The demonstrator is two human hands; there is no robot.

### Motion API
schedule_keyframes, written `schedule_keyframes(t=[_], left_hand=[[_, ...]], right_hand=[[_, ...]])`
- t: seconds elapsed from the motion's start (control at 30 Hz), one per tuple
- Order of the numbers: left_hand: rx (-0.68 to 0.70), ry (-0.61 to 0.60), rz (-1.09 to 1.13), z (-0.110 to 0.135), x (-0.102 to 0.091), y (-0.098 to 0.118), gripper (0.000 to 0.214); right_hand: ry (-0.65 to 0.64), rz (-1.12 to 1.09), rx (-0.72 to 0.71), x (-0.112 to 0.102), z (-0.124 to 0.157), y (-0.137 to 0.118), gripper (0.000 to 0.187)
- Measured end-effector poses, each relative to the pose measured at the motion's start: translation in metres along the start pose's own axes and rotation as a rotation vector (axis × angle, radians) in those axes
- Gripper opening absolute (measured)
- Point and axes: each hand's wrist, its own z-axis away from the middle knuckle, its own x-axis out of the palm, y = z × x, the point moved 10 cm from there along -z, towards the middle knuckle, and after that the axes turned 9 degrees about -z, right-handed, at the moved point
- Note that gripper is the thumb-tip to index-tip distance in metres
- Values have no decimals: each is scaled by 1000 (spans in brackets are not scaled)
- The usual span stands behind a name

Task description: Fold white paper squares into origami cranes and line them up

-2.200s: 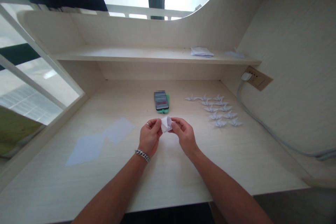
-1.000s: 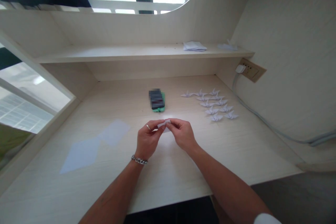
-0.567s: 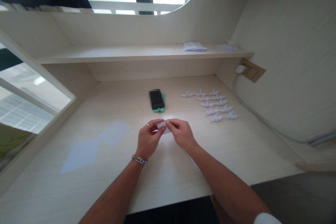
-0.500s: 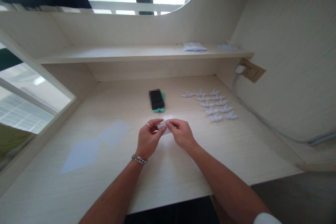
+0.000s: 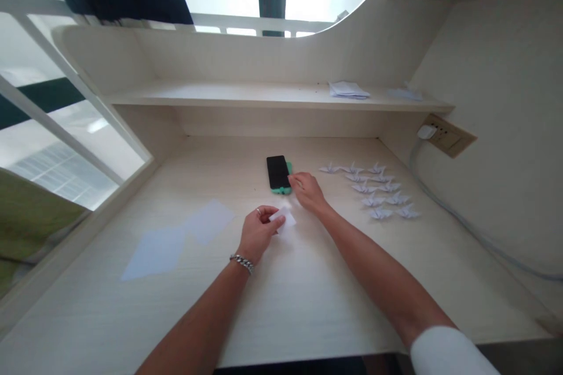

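My left hand (image 5: pixel 258 233) pinches a small folded piece of white paper (image 5: pixel 287 218) between thumb and fingers, just over the desk. The paper's free end points right. My right hand (image 5: pixel 308 192) is at the right edge of a black phone (image 5: pixel 278 171), its fingers bent together and the fingertips at the phone's side; whether they grip anything is hidden. The phone lies on a green object (image 5: pixel 281 191) that shows along its right and lower edges. Several folded paper cranes (image 5: pixel 373 187) stand in rows to the right of my right hand.
Two flat white sheets (image 5: pixel 153 253) lie on the desk (image 5: pixel 281 304) at left. A shelf (image 5: pixel 246 96) spans the back, with folded paper (image 5: pixel 348 90) on it. On the right wall, a plug sits in a socket (image 5: pixel 451 135), its cable (image 5: pixel 461 225) trailing along the wall.
My right hand has let go of the folded paper and moved forward to the phone. My left hand keeps hold of the paper. The view has shifted, so the desk things appear further right.
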Motion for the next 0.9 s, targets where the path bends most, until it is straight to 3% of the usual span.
schedule_keyframes(t=[0.17, 0.3, 0.4, 0.47, 0.53, 0.67, 0.9], left_hand=[[2, -14, -1, -3, -1, -6, 29], [17, -9, 0, -5, -4, -6, 28], [50, 10, 19, -6, -8, -1, 29], [99, 25, 23, -5, -10, 5, 31], [167, 44, 0, -2, -10, 12, 31], [309, 63, -75, 11, -3, 28, 31], [449, 86, -164, 29, 7, 42, 26]], right_hand=[[-7, 125, 127, 22, -53, 29, 45], [21, 76, 174, 21, -59, 31, 54], [13, -177, 106, 14, -32, 10, 57], [-134, -385, 199, 24, 4, 2, 61], [-232, -491, 212, 26, 43, -15, 50], [-92, -509, 172, 1, 89, -39, 27], [17, -510, 181, -17, 102, -43, 22]])
